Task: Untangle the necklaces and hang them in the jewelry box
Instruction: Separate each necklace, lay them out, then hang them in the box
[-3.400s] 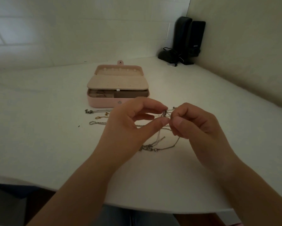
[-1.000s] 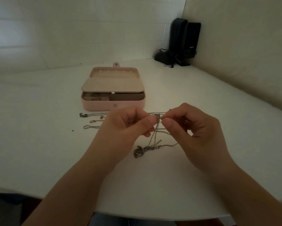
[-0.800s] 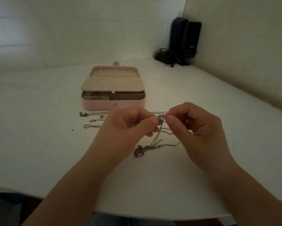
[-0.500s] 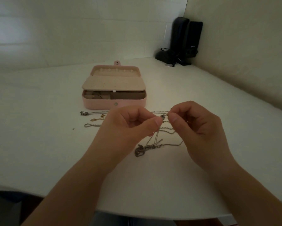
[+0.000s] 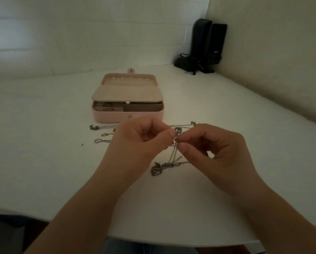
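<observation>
Both hands, the left hand and right hand, still pinch the tangled necklaces above the counter, in front of the open jewelry box. The right fingers now sit a little lower.

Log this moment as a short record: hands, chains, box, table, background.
left hand: pinches the chains
right hand: pinches the chains at the same spot
chains: tangled, raised at the grip, a clump trailing on the table
loose ends: lie on the table before the box
box: pink, lid open, hooks bare
table: white
speakers: black, in the far corner
</observation>
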### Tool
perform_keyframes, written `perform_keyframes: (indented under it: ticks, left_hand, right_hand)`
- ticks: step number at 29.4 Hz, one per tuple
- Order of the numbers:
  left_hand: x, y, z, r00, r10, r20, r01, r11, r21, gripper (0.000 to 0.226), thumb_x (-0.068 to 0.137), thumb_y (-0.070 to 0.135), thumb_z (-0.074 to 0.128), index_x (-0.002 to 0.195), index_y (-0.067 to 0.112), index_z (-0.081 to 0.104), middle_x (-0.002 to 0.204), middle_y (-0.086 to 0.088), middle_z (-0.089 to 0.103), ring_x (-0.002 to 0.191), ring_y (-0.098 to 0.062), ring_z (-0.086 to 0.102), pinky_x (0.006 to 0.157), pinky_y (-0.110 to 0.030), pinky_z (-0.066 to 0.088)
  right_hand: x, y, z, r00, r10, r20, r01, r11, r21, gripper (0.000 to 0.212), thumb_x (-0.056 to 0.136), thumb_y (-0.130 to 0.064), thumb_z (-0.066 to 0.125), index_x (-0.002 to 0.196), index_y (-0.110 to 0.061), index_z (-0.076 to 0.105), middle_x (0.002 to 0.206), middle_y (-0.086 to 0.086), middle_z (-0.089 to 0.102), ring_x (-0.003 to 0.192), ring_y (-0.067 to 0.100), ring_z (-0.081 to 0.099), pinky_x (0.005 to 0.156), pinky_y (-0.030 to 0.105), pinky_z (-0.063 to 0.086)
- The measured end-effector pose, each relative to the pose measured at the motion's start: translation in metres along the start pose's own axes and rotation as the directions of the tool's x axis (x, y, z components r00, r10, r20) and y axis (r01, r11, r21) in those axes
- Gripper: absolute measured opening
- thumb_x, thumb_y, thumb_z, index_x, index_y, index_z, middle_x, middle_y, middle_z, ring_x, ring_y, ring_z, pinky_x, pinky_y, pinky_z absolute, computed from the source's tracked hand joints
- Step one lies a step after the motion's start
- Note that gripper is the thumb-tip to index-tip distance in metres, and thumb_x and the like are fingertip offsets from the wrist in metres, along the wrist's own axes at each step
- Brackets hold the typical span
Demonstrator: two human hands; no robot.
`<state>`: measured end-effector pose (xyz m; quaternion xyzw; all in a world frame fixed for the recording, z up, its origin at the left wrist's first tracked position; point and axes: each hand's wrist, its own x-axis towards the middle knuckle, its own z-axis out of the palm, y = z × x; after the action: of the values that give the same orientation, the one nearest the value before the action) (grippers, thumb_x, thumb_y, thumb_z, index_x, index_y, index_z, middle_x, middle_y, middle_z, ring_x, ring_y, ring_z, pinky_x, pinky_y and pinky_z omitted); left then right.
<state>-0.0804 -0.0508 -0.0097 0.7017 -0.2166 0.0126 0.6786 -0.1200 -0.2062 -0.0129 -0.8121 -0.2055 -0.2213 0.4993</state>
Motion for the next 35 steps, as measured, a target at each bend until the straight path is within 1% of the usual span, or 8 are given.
perform_keyframes:
  ticks: [2, 6, 10, 19, 23, 27, 30, 35]
  left_hand:
    - [0.0, -0.0007, -0.0002, 1.0, 0.021, 0.001, -0.021, 1.0, 0.013, 0.008, 0.068, 0.028, 0.067, 0.06, 0.024, 0.067, 0.055, 0.009, 0.064, 0.056, -0.003, 0.057, 0.06, -0.015, 0.048]
    - [0.0004, -0.0011, -0.0002, 0.999, 0.052, -0.011, -0.052, 0.999, -0.009, 0.009, 0.069, 0.025, 0.066, 0.061, 0.021, 0.066, 0.058, 0.008, 0.066, 0.057, -0.003, 0.06, 0.061, -0.014, 0.049]
    - [0.0003, 0.0004, -0.0006, 0.997, 0.079, 0.013, -0.078, 0.994, -0.074, 0.009, 0.069, 0.023, 0.068, 0.067, 0.015, 0.065, 0.061, 0.005, 0.067, 0.059, -0.005, 0.061, 0.063, -0.017, 0.051]
    - [-0.0001, 0.0042, -0.0031, 0.992, 0.01, 0.123, 0.032, 0.94, -0.34, 0.006, 0.078, 0.016, 0.059, 0.073, 0.015, 0.064, 0.064, -0.001, 0.069, 0.059, -0.013, 0.066, 0.06, -0.021, 0.052]
    - [-0.0003, 0.0062, -0.0014, 0.986, -0.054, 0.155, 0.1, 0.947, -0.306, 0.014, 0.079, 0.018, 0.05, 0.072, 0.012, 0.061, 0.055, -0.002, 0.065, 0.049, -0.014, 0.062, 0.052, -0.02, 0.051]
    - [-0.0016, 0.0066, -0.0004, 0.979, -0.052, 0.195, 0.092, 0.975, -0.202, 0.013, 0.078, 0.019, 0.052, 0.073, 0.011, 0.06, 0.051, 0.0, 0.062, 0.046, -0.011, 0.058, 0.049, -0.02, 0.049]
    - [-0.0021, 0.007, 0.0007, 0.98, -0.054, 0.191, 0.087, 0.981, -0.173, 0.011, 0.077, 0.018, 0.053, 0.069, 0.013, 0.059, 0.049, 0.002, 0.06, 0.043, -0.01, 0.054, 0.046, -0.02, 0.046]
    - [-0.0023, 0.0076, 0.0012, 0.986, -0.046, 0.163, 0.065, 0.992, -0.112, 0.02, 0.075, 0.016, 0.056, 0.058, 0.025, 0.061, 0.047, 0.002, 0.059, 0.036, -0.008, 0.045, 0.038, -0.014, 0.035]
  right_hand:
    - [-0.0003, 0.0, -0.0001, 1.0, -0.015, 0.008, 0.015, 1.0, 0.006, 0.008, 0.077, -0.024, 0.065, 0.079, -0.03, 0.069, 0.064, -0.007, 0.062, 0.047, 0.016, 0.045, 0.044, 0.02, 0.037]
    - [-0.0011, 0.0, 0.0021, 0.999, -0.047, 0.025, 0.048, 0.999, -0.026, 0.021, 0.076, -0.025, 0.066, 0.096, -0.032, 0.067, 0.068, -0.005, 0.064, 0.045, 0.015, 0.046, 0.044, 0.019, 0.038]
    - [-0.0007, 0.0008, 0.0017, 0.997, -0.049, 0.054, 0.05, 0.999, -0.018, 0.015, 0.078, -0.026, 0.066, 0.092, -0.027, 0.071, 0.072, -0.006, 0.068, 0.049, 0.007, 0.057, 0.049, 0.012, 0.043]
    - [-0.0034, 0.0031, -0.0007, 0.983, 0.094, 0.159, -0.108, 0.991, 0.084, 0.031, 0.088, -0.033, 0.049, 0.081, -0.017, 0.075, 0.068, -0.002, 0.072, 0.058, 0.009, 0.067, 0.059, 0.02, 0.052]
    - [0.0004, 0.0029, 0.0, 0.995, 0.103, 0.012, -0.102, 0.995, -0.009, 0.021, 0.081, -0.037, 0.055, 0.066, -0.024, 0.062, 0.066, -0.005, 0.067, 0.055, 0.007, 0.063, 0.056, 0.018, 0.049]
    - [0.0041, 0.0013, -0.0013, 0.996, 0.079, -0.027, -0.077, 0.995, 0.067, 0.01, 0.076, -0.032, 0.063, 0.086, -0.032, 0.062, 0.083, -0.01, 0.066, 0.071, 0.008, 0.063, 0.061, 0.023, 0.053]
    - [0.0047, 0.0033, -0.0028, 0.997, 0.06, -0.039, -0.058, 0.998, 0.033, 0.008, 0.077, -0.028, 0.063, 0.085, -0.029, 0.065, 0.082, -0.012, 0.068, 0.072, 0.007, 0.063, 0.066, 0.018, 0.05]
    - [0.0047, 0.0043, -0.0057, 0.982, 0.19, -0.02, -0.174, 0.934, 0.311, 0.005, 0.072, -0.023, 0.067, 0.074, -0.018, 0.067, 0.068, -0.008, 0.068, 0.066, 0.003, 0.061, 0.065, 0.014, 0.047]
